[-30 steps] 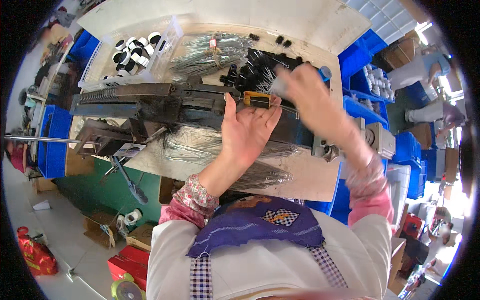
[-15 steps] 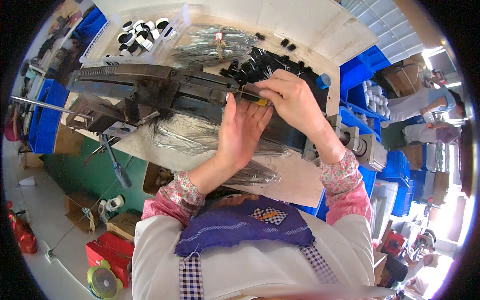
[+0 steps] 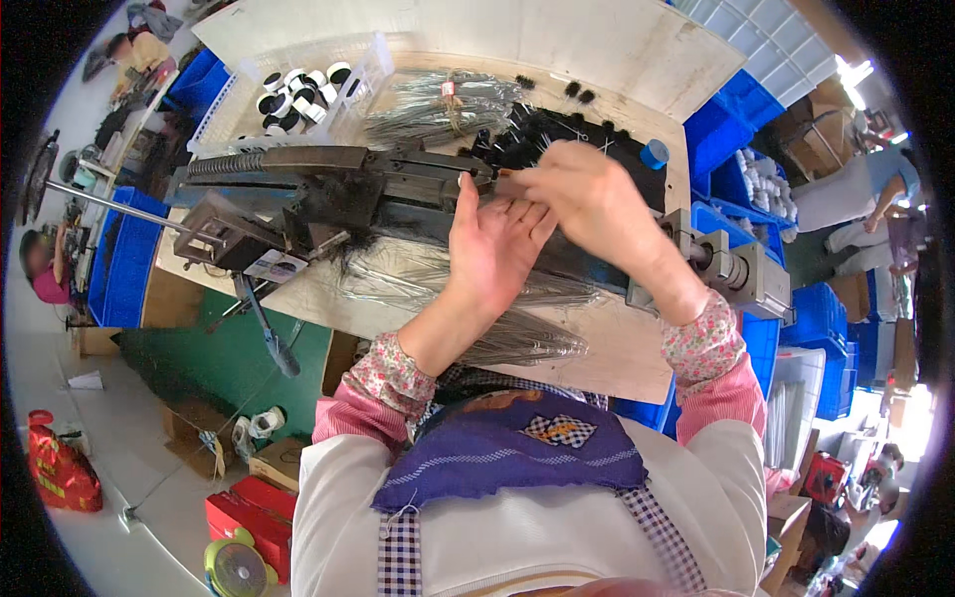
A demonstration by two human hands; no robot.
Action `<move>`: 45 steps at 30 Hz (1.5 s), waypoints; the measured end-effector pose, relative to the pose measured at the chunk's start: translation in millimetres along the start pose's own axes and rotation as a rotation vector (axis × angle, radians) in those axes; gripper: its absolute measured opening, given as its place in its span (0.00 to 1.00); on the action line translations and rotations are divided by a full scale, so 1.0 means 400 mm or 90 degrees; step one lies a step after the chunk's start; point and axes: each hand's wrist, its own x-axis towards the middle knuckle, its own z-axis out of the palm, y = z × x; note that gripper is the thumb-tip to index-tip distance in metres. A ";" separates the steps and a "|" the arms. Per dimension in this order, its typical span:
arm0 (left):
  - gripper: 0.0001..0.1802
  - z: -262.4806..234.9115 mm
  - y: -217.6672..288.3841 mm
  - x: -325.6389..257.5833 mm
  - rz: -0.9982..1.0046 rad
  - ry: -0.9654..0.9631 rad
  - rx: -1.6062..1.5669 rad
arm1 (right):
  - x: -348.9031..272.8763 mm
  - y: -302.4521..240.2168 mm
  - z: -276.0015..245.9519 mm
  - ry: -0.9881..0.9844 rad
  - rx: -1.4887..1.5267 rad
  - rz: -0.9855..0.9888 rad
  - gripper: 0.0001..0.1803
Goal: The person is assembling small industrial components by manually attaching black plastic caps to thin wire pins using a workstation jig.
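In the head view, the left hand (image 3: 485,261) is palm up with its fingers extended and thumb spread apart, just beside a long dark metal machine (image 3: 318,162) that lies across the counter (image 3: 629,360). The right hand (image 3: 595,204) is above the machine — blurred, fingers bent and drawn together near the left fingertips, at a small dark piece (image 3: 510,185); whether it pinches that piece, I cannot tell. Beyond the machine lie black brushes (image 3: 542,131), a tied wire bundle (image 3: 450,105) and a white basket (image 3: 378,62) holding black-and-white round pieces (image 3: 298,98)
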 end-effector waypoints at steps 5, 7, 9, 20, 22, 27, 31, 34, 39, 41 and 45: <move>0.36 -0.003 0.014 -0.009 0.018 -0.036 0.050 | 0.018 0.013 -0.023 0.011 0.031 0.211 0.08; 0.32 0.013 0.016 -0.019 0.052 -0.012 0.059 | 0.014 -0.005 -0.038 -0.026 -0.089 0.206 0.09; 0.32 -0.012 0.015 -0.016 0.051 -0.035 0.050 | 0.002 -0.025 -0.027 -0.130 -0.174 0.193 0.11; 0.26 0.005 0.018 -0.015 -0.009 0.018 0.105 | -0.019 -0.052 0.019 -0.189 -0.312 0.094 0.09; 0.23 0.000 0.010 -0.014 0.055 0.031 0.151 | -0.047 -0.050 0.011 -0.172 -0.231 0.119 0.12; 0.12 -0.040 -0.082 -0.020 0.079 0.071 0.083 | -0.315 -0.136 0.019 -0.360 -0.066 0.396 0.10; 0.13 -0.069 -0.148 -0.004 0.001 0.204 0.157 | -0.435 -0.074 0.107 -0.300 -0.119 0.453 0.12; 0.19 -0.068 -0.135 -0.101 -0.058 0.077 0.215 | -0.467 -0.093 0.120 -0.312 -0.123 0.474 0.08; 0.24 -0.161 0.030 -0.303 0.276 -0.147 0.706 | -0.474 -0.089 0.089 -0.215 -0.066 0.460 0.11; 0.32 -0.171 0.139 -0.339 0.626 0.135 1.533 | -0.466 -0.093 0.062 -0.187 -0.052 0.473 0.12; 0.41 -0.364 0.430 -0.481 0.617 0.809 1.921 | -0.436 -0.097 0.016 -0.118 0.030 0.450 0.11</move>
